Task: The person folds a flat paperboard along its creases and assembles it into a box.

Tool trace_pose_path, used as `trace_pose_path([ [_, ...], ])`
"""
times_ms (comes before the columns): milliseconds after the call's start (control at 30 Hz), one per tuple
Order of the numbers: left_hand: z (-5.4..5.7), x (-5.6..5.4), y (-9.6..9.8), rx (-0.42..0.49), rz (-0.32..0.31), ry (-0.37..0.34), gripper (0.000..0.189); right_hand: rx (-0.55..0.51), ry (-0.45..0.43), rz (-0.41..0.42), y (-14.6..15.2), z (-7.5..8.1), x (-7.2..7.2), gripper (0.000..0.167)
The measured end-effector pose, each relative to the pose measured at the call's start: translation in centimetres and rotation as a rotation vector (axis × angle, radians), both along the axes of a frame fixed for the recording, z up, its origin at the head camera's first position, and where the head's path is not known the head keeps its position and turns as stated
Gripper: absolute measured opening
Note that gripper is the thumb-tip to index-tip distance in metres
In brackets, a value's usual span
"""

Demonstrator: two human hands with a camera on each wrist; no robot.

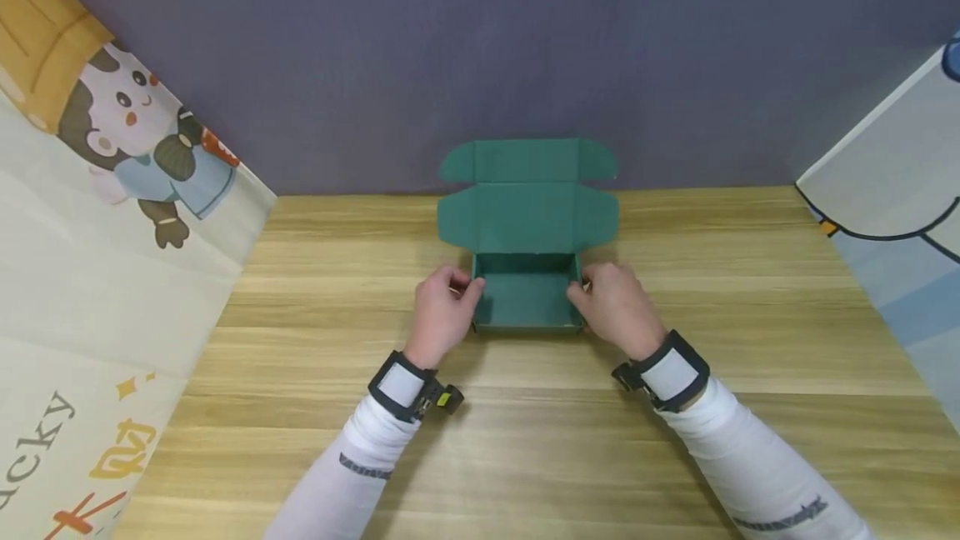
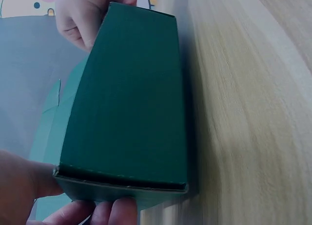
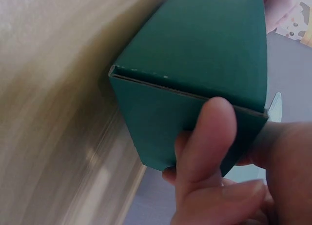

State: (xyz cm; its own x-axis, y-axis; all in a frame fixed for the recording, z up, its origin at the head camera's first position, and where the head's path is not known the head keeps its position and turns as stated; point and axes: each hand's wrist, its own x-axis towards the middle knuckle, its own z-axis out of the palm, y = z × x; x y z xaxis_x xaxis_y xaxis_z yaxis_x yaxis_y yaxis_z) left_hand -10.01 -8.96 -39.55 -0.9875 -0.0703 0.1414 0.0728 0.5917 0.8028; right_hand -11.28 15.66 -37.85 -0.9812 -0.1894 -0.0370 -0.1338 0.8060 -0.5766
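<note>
A green cardboard box [image 1: 528, 294] stands on the wooden table with its lid [image 1: 525, 217] raised at the back and the side flaps spread. Its inside looks bare. My left hand [image 1: 444, 311] pinches the left side wall, thumb over the top edge and fingers against the outside. On the opposite wall, my right hand [image 1: 618, 307] grips in the same way, its thumb at the rim. The left wrist view shows the box's front panel [image 2: 127, 98]. In the right wrist view, fingers [image 3: 217, 132] lie against the outer side panel [image 3: 151, 120].
The wooden table [image 1: 337, 273] reaches back to a dark grey-blue wall [image 1: 525, 48]. A printed cloth with a cartoon figure [image 1: 150, 123] borders the left side, and another printed panel [image 1: 885, 165] borders the right. Both wrists carry strapped cameras.
</note>
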Motion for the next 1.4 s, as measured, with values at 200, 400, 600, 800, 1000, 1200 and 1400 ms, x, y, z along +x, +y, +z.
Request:
trace_pose_path([
  [200,0.1,0.0,-0.4,-0.010,-0.018,-0.096,0.021,-0.006,-0.045,0.004,0.0,-0.1,0.2,0.027],
  [400,0.1,-0.1,-0.6,-0.023,-0.032,-0.141,0.020,-0.010,-0.089,0.006,0.0,-0.2,0.3,0.028],
  [600,0.0,-0.2,-0.7,-0.044,-0.035,-0.168,0.020,-0.011,-0.131,0.004,0.0,-0.4,0.3,0.030],
  [800,-0.3,-0.5,-1.3,-0.022,-0.079,-0.215,0.024,-0.014,-0.150,0.003,0.1,-0.6,0.0,0.028],
  [1000,-0.2,-1.5,-2.6,0.014,-0.169,-0.243,0.038,-0.005,-0.144,0.003,0.2,-0.6,-0.1,0.027],
  [1200,2.0,-4.2,-4.2,0.051,-0.068,-0.218,0.069,0.006,-0.140,0.004,0.1,-0.3,-0.1,0.029],
  [1400,4.5,-7.7,-4.8,0.129,-0.122,-0.241,0.060,0.027,-0.147,-0.003,0.1,-0.4,0.0,0.030],
])
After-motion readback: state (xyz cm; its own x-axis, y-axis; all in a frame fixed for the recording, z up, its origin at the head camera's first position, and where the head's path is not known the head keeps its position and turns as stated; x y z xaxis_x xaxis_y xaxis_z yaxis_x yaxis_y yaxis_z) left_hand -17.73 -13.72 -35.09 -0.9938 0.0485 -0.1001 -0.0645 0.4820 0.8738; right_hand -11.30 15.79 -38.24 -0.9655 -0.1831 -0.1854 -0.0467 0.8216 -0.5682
